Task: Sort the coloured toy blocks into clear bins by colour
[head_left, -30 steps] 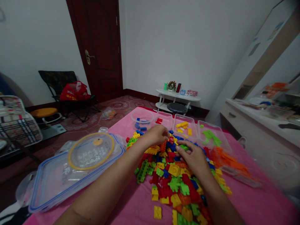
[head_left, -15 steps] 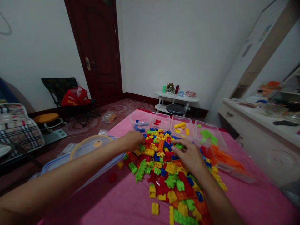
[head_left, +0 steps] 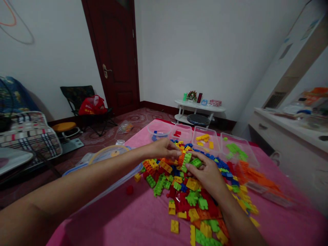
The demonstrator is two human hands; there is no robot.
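My right hand (head_left: 208, 175) has its grip clamped on a green brick (head_left: 196, 162) atop the pile (head_left: 189, 201) on the pink surface (head_left: 143, 218). I cannot tell whether my left hand (head_left: 164, 149) grips the orange brick (head_left: 181, 159). The green brick looks light, stiff and slick, best pinched across its flat sides. Its long axis runs roughly left-right.

**Colours about the hands**

Green brick (head_left: 196, 162) at the fingertips of the right hand (head_left: 208, 175). Orange brick (head_left: 181, 159) just beside it, toward the left hand (head_left: 164, 149).

Brick pile (head_left: 191, 196) under both hands: red, yellow, lime green, blue and orange, all mixed.

Cloth (head_left: 115, 218) beneath: plain pink.

Clear tubs (head_left: 202, 129) beyond the hands, one colour each: blue, red, yellow, green. Orange lot to the right of the right hand.

Left of the left hand: clear lid (head_left: 87, 160) with a blue rim, and a yellow ring (head_left: 110, 148).

Far left: plaid blanket (head_left: 30, 136), white with red and dark lines.

Door (head_left: 115, 51): dark red-brown.
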